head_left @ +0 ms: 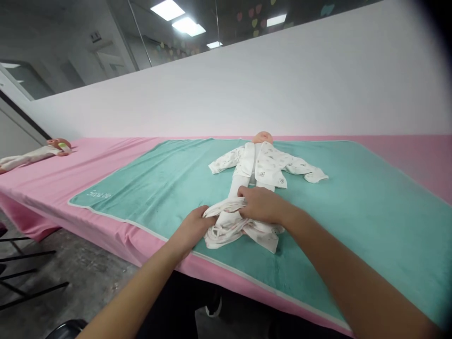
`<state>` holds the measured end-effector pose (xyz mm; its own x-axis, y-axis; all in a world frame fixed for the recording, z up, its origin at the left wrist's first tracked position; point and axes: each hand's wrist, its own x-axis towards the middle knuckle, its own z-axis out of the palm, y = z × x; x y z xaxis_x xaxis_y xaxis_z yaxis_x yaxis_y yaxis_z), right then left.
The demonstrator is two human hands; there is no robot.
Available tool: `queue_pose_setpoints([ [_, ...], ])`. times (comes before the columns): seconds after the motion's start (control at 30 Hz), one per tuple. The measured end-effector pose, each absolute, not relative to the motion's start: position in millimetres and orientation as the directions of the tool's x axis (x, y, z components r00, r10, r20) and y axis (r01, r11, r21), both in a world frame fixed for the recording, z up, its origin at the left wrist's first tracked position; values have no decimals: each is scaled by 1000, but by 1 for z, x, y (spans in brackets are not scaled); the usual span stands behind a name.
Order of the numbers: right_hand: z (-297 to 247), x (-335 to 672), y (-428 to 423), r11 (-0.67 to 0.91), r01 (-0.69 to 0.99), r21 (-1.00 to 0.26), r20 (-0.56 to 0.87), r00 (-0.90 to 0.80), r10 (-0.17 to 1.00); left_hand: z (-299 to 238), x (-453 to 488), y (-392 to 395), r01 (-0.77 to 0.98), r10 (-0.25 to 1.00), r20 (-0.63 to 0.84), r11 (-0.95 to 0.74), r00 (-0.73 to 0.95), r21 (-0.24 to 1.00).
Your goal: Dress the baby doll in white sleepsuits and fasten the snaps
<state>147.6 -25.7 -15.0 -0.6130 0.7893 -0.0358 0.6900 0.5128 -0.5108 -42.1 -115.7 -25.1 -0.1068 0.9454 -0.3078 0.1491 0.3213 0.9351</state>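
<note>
The doll (262, 138) lies on its back on a teal towel (353, 221), its head away from me at the towel's far edge and its arms spread in a white printed jacket (268, 160). One white leg (237, 181) runs down toward me. Below it sits a heap of bunched fabric (226, 226) in a similar print, resting on the towel near the edge closest to me. My left hand (189, 230) is against the left side of the heap, its fingers (206, 217) closed on the folds. My right hand (261, 205) lies over the top, its fingers (243, 192) curled down and clenched into the cloth, so both hands are grasping it. The towel lies on a pink sheet (88, 174) covering the desk, and a second doll (38, 153) lies on that sheet well off to my left. A white wall (247, 89) rises behind the desk.
</note>
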Motion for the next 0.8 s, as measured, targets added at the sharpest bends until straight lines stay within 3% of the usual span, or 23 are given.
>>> queue_pose_setpoints([
  [0.1, -17, 150, -26, 504, 640, -581, 31, -601, 799, -8, -33, -113, 197, 935, -352, 339, 35, 920],
  [0.2, -19, 155, -25, 437, 547, -714, 80, -557, 827, -5, -25, -115, 99, 928, -336, 324, 161, 941],
  [0.4, -21, 173, -15, 186, 279, -942, -27, -616, 787, -25, -10, -112, -211, 986, -133, 152, 101, 965],
  [0.63, -25, 182, -8, -57, -180, -982, 88, -700, 709, -14, -12, -62, -219, 972, 48, 4, 231, 976],
  [0.8, -31, 181, -5, -109, -226, -968, 72, -666, 743, -29, -55, -21, -153, 927, -121, 185, 354, 971],
])
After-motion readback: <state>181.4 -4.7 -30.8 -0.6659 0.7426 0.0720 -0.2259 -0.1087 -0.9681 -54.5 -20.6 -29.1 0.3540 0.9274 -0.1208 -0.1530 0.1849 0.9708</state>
